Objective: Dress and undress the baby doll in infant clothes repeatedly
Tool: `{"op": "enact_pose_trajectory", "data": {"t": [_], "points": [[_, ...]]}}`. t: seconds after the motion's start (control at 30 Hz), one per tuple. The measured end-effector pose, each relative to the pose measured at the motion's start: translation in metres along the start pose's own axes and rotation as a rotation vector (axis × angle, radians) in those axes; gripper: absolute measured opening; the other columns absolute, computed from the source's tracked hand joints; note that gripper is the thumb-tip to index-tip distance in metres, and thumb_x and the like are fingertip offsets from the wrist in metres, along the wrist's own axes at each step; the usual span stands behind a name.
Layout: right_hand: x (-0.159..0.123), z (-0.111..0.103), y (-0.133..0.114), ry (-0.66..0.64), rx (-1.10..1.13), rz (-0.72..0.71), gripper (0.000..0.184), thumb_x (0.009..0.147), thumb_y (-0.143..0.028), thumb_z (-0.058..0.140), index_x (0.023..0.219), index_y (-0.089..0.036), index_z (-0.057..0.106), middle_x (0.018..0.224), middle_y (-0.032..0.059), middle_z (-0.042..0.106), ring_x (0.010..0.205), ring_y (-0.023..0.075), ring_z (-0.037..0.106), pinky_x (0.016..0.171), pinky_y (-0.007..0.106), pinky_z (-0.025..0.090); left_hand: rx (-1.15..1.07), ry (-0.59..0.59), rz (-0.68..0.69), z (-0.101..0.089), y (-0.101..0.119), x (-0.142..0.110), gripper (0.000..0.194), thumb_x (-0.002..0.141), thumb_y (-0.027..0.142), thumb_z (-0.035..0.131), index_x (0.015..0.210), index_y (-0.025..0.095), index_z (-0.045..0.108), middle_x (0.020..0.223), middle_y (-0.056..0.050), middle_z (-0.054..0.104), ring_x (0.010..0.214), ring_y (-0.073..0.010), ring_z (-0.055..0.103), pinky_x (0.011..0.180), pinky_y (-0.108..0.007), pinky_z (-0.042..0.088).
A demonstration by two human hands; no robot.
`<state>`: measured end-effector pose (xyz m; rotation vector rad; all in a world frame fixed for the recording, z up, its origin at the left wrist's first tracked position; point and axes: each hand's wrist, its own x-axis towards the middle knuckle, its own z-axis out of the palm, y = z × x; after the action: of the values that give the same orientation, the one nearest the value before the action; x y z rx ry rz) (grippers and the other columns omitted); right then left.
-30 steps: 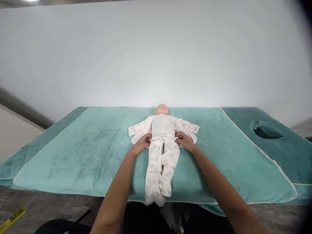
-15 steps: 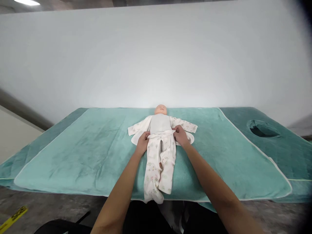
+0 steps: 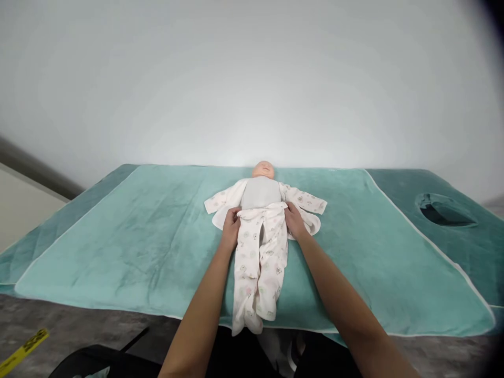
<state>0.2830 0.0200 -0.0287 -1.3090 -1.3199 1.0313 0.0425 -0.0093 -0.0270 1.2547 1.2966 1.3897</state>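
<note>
A baby doll (image 3: 263,170) lies face up, its head by the wall and its feet at the near edge of the bed. An open white printed jacket (image 3: 230,195) covers its arms and spreads out at both sides, with the grey torso (image 3: 260,193) bare between. White printed baby trousers (image 3: 248,247) cover the legs up to the waist. My left hand (image 3: 231,227) pinches the waistband at its left side. At the right side of the waistband, my right hand (image 3: 294,220) is closed on the fabric.
A light green blanket (image 3: 118,241) lies over a darker green bed cover (image 3: 397,194). An oval hole (image 3: 447,214) opens in the cover at right. Behind stands a white wall (image 3: 252,84). A black seat (image 3: 98,362) is at lower left.
The view has tilted down a little. Both hands stay at the waistband, which now lies flatter across the doll's waist, and the gap between the trouser legs looks narrower.
</note>
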Motion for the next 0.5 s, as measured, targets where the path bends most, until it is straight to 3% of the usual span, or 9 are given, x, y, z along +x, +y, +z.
{"op": "enact_pose_trajectory", "data": {"t": [0.1, 0.17, 0.37, 0.5], "points": [[0.002, -0.002, 0.002, -0.055, 0.144, 0.018, 0.042, 0.086, -0.041, 0.051, 0.124, -0.026, 0.061, 0.133, 0.0053, 0.062, 0.124, 0.0237, 0.054, 0.107, 0.038, 0.041, -0.014, -0.105, -0.009, -0.001, 0.002, -0.002, 0.053, 0.083, 0.036, 0.065, 0.133, 0.022, 0.053, 0.141, -0.010, 0.058, 0.126, -0.0234, 0.056, 0.106, -0.037, 0.043], [0.003, -0.002, 0.004, -0.108, 0.236, 0.011, 0.048, 0.083, -0.035, 0.055, 0.129, -0.028, 0.061, 0.139, 0.0035, 0.060, 0.128, 0.0228, 0.053, 0.109, 0.037, 0.041, -0.005, -0.151, 0.004, -0.001, 0.003, -0.001, 0.055, 0.084, 0.033, 0.064, 0.137, 0.022, 0.052, 0.143, -0.010, 0.057, 0.129, -0.0242, 0.054, 0.110, -0.039, 0.041], [0.003, 0.002, 0.005, -0.185, 0.374, -0.027, 0.065, 0.067, -0.020, 0.056, 0.132, -0.025, 0.060, 0.130, 0.0054, 0.067, 0.120, 0.0251, 0.060, 0.103, 0.042, 0.048, -0.074, -0.069, 0.063, 0.001, -0.007, 0.004, 0.051, 0.074, 0.014, 0.054, 0.125, 0.018, 0.058, 0.129, -0.010, 0.067, 0.118, -0.0224, 0.062, 0.105, -0.042, 0.045], [0.002, 0.005, 0.005, -0.172, 0.480, 0.000, 0.062, 0.064, -0.017, 0.056, 0.125, -0.025, 0.065, 0.121, 0.0047, 0.072, 0.113, 0.0257, 0.065, 0.100, 0.044, 0.051, -0.161, -0.001, 0.039, 0.001, -0.010, 0.006, 0.045, 0.065, 0.012, 0.051, 0.107, 0.017, 0.067, 0.107, -0.007, 0.075, 0.103, -0.0219, 0.068, 0.098, -0.041, 0.048]]}}
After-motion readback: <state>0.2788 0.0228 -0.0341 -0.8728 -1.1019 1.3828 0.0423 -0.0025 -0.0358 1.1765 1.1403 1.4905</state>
